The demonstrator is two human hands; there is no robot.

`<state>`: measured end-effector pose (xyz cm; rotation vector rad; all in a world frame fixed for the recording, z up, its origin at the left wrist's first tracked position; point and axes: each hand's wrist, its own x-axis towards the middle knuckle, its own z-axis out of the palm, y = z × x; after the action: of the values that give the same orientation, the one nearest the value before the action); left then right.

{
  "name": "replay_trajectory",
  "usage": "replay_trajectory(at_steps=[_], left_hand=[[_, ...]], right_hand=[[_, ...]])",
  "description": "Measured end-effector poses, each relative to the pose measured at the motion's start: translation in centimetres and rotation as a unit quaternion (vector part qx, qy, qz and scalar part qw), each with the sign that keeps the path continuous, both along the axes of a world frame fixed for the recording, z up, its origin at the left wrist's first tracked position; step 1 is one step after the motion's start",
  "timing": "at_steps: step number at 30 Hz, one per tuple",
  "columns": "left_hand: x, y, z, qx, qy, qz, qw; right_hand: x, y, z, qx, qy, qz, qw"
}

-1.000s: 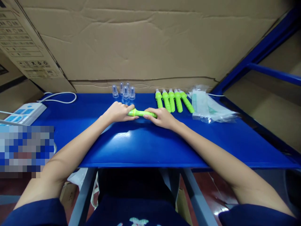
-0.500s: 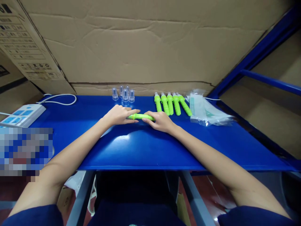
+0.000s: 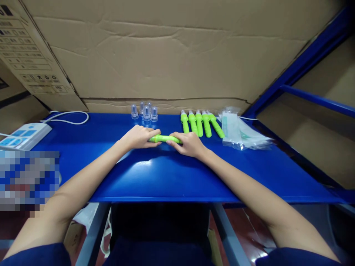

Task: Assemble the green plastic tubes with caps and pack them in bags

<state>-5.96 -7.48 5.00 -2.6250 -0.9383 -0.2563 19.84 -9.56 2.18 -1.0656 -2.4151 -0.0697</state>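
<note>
A bright green pen-shaped tube lies crosswise over the middle of the blue table. My left hand grips its left end with the fingers curled over it. My right hand holds the right end, fingers wrapped around the barrel. Both hands rest low on the table surface. Behind my right hand, several more green tubes lie side by side in a row. Behind my left hand stand several small clear plastic caps.
A stack of clear plastic bags lies at the back right. A white power strip with its cord sits at the far left. Cardboard sheets wall the back. A blue metal frame rises on the right.
Both hands stay on the green tube; my left fingers have curled a little closer around its end. The view has shifted slightly.
</note>
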Motion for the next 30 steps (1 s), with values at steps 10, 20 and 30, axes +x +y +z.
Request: replay_trajectory(at_steps=[10,20,30], left_hand=[[-0.3,-0.1,0.5,-0.033,0.019,0.055,0.998],[-0.3,0.4,0.0,-0.019,0.019,0.048,0.998],[0.0,0.2,-0.3,0.003,0.013,-0.005,1.0]], right_hand=[[-0.6,-0.4,0.4,-0.01,-0.034,0.005,0.999],[-0.6,-0.8,1.2,-0.01,-0.087,0.003,0.996],[-1.9,-1.7,0.8,-0.053,-0.189,-0.012,0.98]])
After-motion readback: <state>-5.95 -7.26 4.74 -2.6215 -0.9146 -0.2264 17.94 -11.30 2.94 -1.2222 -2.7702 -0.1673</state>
